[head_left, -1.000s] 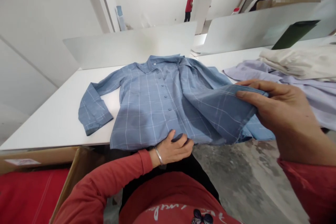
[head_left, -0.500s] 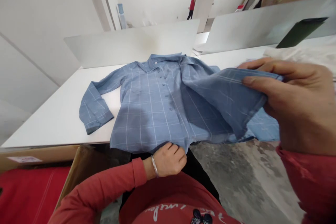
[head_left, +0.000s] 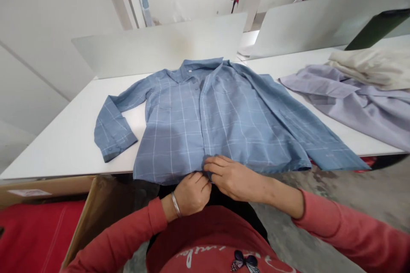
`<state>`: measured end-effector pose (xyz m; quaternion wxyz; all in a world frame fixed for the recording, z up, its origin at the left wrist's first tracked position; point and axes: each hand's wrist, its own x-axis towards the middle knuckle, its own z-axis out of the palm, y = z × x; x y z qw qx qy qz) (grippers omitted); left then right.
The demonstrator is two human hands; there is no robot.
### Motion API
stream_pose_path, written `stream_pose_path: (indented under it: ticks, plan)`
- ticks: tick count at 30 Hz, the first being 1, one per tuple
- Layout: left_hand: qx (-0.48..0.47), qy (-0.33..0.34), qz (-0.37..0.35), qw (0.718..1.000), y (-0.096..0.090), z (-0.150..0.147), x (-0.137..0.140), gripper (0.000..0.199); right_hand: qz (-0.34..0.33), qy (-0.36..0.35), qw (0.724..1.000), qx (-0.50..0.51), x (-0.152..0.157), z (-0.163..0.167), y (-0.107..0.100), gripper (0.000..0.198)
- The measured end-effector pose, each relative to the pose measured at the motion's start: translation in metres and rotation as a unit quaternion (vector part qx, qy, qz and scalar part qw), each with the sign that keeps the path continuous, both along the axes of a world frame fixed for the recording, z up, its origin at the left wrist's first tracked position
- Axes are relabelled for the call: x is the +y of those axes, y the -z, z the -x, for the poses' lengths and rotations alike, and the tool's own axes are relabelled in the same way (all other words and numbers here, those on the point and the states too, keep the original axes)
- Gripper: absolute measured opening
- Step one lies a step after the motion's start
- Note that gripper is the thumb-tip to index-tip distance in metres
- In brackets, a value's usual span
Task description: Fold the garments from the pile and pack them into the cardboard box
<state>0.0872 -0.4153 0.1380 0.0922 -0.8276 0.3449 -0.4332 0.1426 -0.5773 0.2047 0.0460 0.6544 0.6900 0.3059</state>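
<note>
A blue checked long-sleeved shirt [head_left: 173, 123] lies front side up across the white table, collar at the far side and hem over the near edge. Its two front panels overlap down the middle. My left hand [head_left: 194, 193] has its fingers closed on the bottom hem near the centre opening. Right beside it, my right hand [head_left: 227, 177] pinches the lower front corner of the other panel. The fingertips of both hands are partly hidden by cloth. One sleeve lies bent at the left; the other stretches out to the right past the table edge.
On the white table [head_left: 64, 136], lavender cloth [head_left: 346, 98] and cream cloth [head_left: 374, 66] lie at the right. A frosted partition [head_left: 153, 47] runs along the back. Below left stands a cardboard box [head_left: 77, 185] with red fabric [head_left: 41, 234] inside.
My right hand has brought the raised front panel down and leftward over the other panel, to beside my left hand. My left hand has shifted slightly left and still grips the hem.
</note>
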Motion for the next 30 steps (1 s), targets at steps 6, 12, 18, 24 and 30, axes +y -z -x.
stream_pose_path:
  ticks: [6,12,18,24,30]
  plan:
    - [0.181,0.062,0.256,0.948,-0.007,0.006,-0.005,0.015,-0.058,-0.016,0.998,-0.029,-0.014,0.004,0.006,0.023]
    - [0.444,0.086,0.492,0.744,-0.012,0.007,-0.009,0.018,-0.132,-0.035,0.991,-0.015,-0.031,0.012,0.003,0.025]
    - [0.547,0.104,0.545,0.627,-0.015,0.004,-0.011,0.022,-0.131,0.006,0.991,-0.009,-0.024,0.012,0.025,0.028]
    - [0.567,0.104,0.592,0.563,-0.013,0.002,-0.012,0.017,-0.116,-0.047,0.990,0.069,-0.038,0.014,0.037,0.020]
    - [0.539,0.044,0.566,0.622,-0.008,-0.006,-0.019,0.024,-0.414,0.152,0.891,0.108,-0.115,-0.012,0.050,0.007]
